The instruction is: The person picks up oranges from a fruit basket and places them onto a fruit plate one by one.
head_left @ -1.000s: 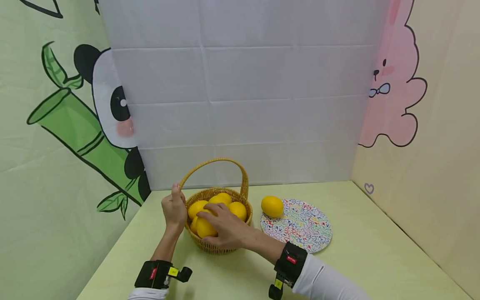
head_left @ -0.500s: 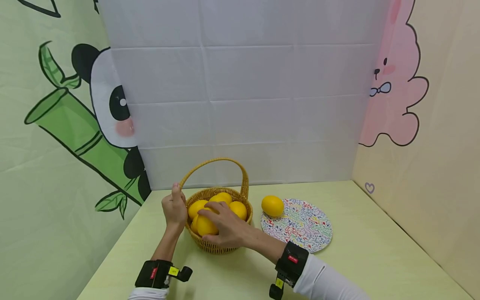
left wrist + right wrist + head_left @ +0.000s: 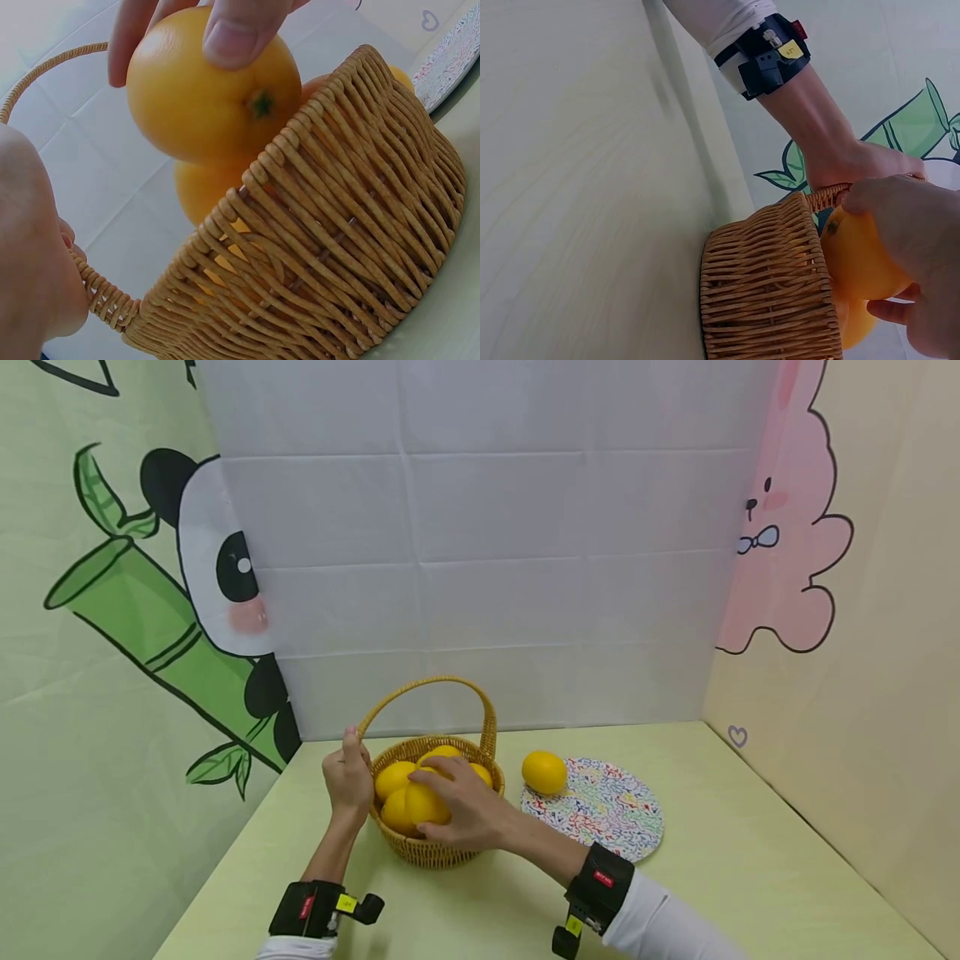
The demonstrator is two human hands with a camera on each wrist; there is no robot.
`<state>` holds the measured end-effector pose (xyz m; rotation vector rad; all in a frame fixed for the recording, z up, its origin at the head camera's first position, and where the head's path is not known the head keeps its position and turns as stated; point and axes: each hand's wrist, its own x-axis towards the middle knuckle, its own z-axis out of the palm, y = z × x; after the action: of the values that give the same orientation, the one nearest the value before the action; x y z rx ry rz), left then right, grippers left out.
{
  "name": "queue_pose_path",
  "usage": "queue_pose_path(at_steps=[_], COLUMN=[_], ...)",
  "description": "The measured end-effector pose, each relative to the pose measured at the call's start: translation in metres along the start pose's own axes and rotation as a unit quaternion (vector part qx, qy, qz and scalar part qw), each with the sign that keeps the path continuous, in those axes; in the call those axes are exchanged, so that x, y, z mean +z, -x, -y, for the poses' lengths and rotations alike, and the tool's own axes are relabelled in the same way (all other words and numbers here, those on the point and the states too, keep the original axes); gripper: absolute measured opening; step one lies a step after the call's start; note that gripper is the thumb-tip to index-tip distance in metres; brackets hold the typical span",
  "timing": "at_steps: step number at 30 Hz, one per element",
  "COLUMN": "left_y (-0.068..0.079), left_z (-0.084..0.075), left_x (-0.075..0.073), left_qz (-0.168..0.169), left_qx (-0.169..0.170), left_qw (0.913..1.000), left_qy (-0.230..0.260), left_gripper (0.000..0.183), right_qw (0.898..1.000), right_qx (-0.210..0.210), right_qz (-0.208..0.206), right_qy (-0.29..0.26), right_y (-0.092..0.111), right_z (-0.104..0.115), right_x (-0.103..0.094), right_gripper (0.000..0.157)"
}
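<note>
A wicker basket (image 3: 431, 853) full of oranges stands on the table, its tall handle (image 3: 442, 679) arching above. My left hand (image 3: 350, 781) grips the handle near its left base. My right hand (image 3: 472, 802) holds an orange (image 3: 202, 90) between thumb and fingers at the front rim; its green stem end shows in the left wrist view. Beneath this fruit, another orange (image 3: 196, 191) sits in the basket. In the right wrist view the thumb and fingers of my right hand (image 3: 915, 232) lie around the held orange (image 3: 859, 251), above the rim.
To the right of the basket lies a round mat (image 3: 600, 806) with a multicoloured pattern. A single orange (image 3: 544, 773) sits at its upper left edge. A grey-white sheet (image 3: 495, 568) hangs behind the table, and a cream wall (image 3: 862, 735) borders it on the right.
My right hand has shifted slightly right, bringing the orange along, and more of the fruit to its left now shows. The left hand and basket stay in place.
</note>
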<state>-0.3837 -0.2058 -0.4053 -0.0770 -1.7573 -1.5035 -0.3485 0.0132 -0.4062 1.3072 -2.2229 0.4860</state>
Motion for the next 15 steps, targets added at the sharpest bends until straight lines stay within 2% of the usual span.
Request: queue_pose_path(at_steps=[3, 4, 10, 15], left_y=[0.004, 0.004, -0.004, -0.004], left_z=[-0.013, -0.011, 0.015, 0.021], left_x=[-0.001, -0.001, 0.001, 0.001], left_qz=[0.0, -0.001, -0.013, -0.012], left_qx=[-0.005, -0.007, -0.017, -0.011], left_qw=[1.0, 0.9999, 0.9997, 0.9998], left_qy=[-0.006, -0.008, -0.014, -0.013], left_gripper=[0.07, 0.07, 0.073, 0.069], right_qw=[1.0, 1.0, 0.999, 0.999], right_qx=[-0.009, -0.01, -0.001, 0.013], right_qz=[-0.022, -0.028, -0.037, -0.034], right_qy=[-0.007, -0.008, -0.018, -0.024], right_y=[0.001, 0.001, 0.008, 0.015], right_z=[-0.004, -0.005, -0.011, -0.014], right_x=[-0.005, -0.006, -0.016, -0.025], right_gripper=[0.061, 0.06, 0.06, 0.061])
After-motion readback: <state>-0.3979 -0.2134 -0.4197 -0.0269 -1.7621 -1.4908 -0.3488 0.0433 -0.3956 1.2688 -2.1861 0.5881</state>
